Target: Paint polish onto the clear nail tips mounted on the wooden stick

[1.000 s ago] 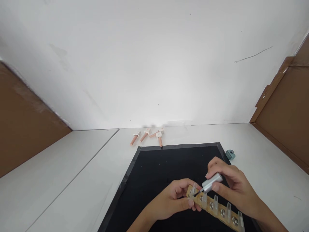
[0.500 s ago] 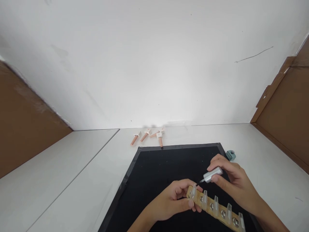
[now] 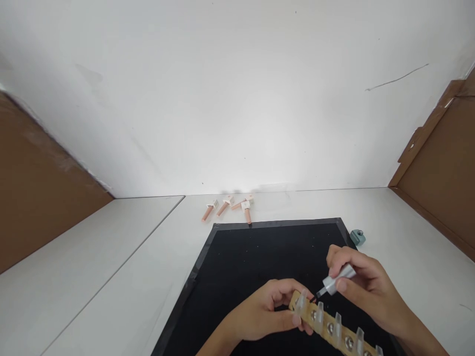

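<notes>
Between thumb and fingers, my left hand grips one end of a narrow tan strip. Along that strip stand several clear false nail tips, with round metal studs beside them. My right hand pinches the silver cap of a nail polish brush. The brush's dark tip points down and left, close to the nail tip nearest my left fingers; whether it touches I cannot tell. The strip's far end runs out of view at the bottom edge.
A black mat lies under my hands on the white table. Several pink-handled pieces with white block heads lie by the wall. A teal block-shaped holder sits at the mat's right corner. Brown cardboard panels stand at both sides.
My right hand and the brush have moved slightly right and down, off the end nail tip's top. The strip has shifted a little right and down in my left hand.
</notes>
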Tool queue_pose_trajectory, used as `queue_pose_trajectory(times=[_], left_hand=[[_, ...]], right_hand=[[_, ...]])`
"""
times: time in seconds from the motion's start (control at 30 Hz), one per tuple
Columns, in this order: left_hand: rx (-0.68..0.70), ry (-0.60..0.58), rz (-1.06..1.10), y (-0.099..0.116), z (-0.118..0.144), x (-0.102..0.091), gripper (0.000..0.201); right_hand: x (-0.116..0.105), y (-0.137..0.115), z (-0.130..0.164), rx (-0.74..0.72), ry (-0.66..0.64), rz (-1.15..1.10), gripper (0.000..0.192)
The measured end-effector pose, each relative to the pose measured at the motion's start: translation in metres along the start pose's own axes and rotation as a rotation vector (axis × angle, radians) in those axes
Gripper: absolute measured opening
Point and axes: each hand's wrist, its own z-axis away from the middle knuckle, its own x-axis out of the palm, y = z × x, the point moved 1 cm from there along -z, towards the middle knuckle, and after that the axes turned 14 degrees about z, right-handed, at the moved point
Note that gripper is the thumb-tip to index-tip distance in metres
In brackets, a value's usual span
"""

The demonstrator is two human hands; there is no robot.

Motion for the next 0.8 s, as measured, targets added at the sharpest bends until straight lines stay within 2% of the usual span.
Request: queue_pose_trajectory(times=[0.1, 0.37, 0.5, 0.7, 0.8], left_hand=[[0.003, -0.024, 0.011, -0.0011, -0.001, -0.0003, 0.032], [0.039, -0.091, 0.041, -0.0011, -0.0032, 0.0026, 0.026], [0.045, -0.098, 0.007, -0.0015, -0.0017, 0.002, 0.029], [0.022, -0.087, 0.008, -0.0017, 0.0017, 0.0012, 0.029], [0.028, -0.094, 0.021, 0.0, 0.0003, 0.0024, 0.028]], right_hand=[[0.0021, -0.0018, -0.0003, 0.006, -0.063, 0.024, 0.016], [0.0028, -0.0014, -0.0011, 0.035, -0.103, 0.106, 0.017], [0.0027, 0.0022, 0.0001, 0.093, -0.062, 0.135, 0.017], [0.0016, 0.0039, 0.0003, 0.069, 0.059, 0.078, 0.022], [0.0035, 0.0017, 0.0003, 0.056, 0.008, 0.041, 0.024]])
